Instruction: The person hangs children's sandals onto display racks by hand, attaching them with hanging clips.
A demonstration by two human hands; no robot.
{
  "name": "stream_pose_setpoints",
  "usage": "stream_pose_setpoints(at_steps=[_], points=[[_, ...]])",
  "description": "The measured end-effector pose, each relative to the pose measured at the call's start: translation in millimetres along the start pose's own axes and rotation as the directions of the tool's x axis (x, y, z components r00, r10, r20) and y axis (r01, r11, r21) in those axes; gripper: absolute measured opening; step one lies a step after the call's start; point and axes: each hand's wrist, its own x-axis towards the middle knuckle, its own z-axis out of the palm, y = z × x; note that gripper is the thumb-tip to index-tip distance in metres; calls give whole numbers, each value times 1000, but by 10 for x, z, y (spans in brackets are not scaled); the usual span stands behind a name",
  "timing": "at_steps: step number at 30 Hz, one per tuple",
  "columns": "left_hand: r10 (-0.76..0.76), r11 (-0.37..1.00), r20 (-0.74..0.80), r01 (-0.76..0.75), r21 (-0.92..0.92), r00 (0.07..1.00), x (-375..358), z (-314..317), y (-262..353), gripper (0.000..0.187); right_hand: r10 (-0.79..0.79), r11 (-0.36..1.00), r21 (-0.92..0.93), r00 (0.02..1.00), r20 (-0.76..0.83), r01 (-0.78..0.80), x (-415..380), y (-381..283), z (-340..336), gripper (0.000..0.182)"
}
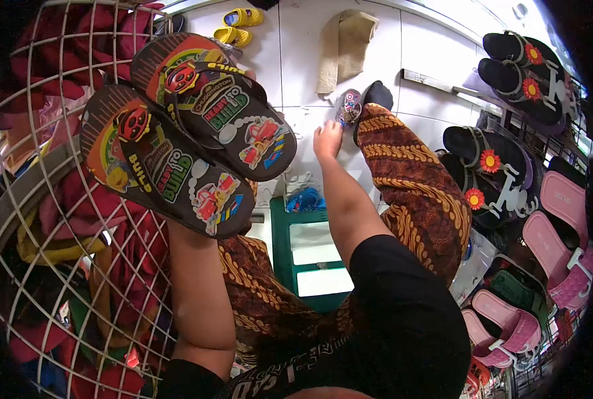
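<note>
A pair of dark children's flip-flops [196, 166] with cartoon prints and yellow-lettered straps is held up at the upper left. My left forearm [200, 286] rises behind them, and the flip-flops hide most of my left hand, which is closed on them. Farther ahead, my right hand [327, 139] reaches low toward the floor with its fingers bent together. Close to its fingertips is a small sandal [350, 106] with a round shield print, beside my dark-covered foot [379, 97]. Whether those fingers grip anything is too small to make out.
A wire basket [60, 193] of coloured cloth goods fills the left side. On the right, racks hold black sandals with red flowers [489, 161] and pink slides [562, 199]. Yellow clogs [242, 18] and beige cloth [346, 50] lie on white tiles. A green stool [282, 246] stands between my legs.
</note>
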Motion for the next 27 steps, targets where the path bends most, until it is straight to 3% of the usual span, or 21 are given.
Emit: stream_pose_setpoints(at_steps=[3, 6, 7, 10, 14, 17, 18, 21, 23, 26, 27], points=[[5, 1000, -8, -5, 5, 1000, 22, 7, 14, 79, -370, 917, -127, 925, 90, 379, -140, -255, -82, 43], [-8, 1000, -27, 9, 17, 1000, 22, -13, -2, 79, -547, 796, -235, 829, 115, 558, -68, -462, 27, 46], [-9, 1000, -33, 10, 23, 999, 19, -3, -23, 79, -557, 778, -247, 816, 154, 578, -52, -549, 1, 45], [-17, 1000, -45, 18, 22, 999, 10, -1, -46, 80, -478, 590, -364, 675, 562, 721, 108, -762, -188, 45], [-14, 1000, -52, 15, 20, 999, -3, 1, -87, 80, -441, 755, -137, 651, 617, 642, 381, -726, -62, 39], [-17, 1000, -57, 18, 24, 998, -2, -1, -116, 81, -382, 784, -180, 690, 614, 594, 529, -790, -85, 42], [-17, 1000, -57, 19, 25, 998, 0, -13, -117, 81, -418, 782, -194, 730, 540, 592, 531, -829, -129, 47], [-13, 1000, -50, 14, 21, 999, 5, -23, -118, 81, -124, 913, -202, 714, 689, 354, 719, -732, -153, 55], [-9, 1000, -32, 10, 20, 999, -16, -21, -118, 81, -218, 922, -103, 718, 661, 373, 732, -405, -29, 53], [-8, 1000, 35, 7, 25, 999, 6, 6, -96, 82, -85, 991, -48, 851, 518, 128, 815, -303, -75, 51], [-5, 1000, 63, 4, 27, 998, 11, 34, -102, 82, 4, 999, -30, 869, 495, 13, 711, -570, -581, 47]])
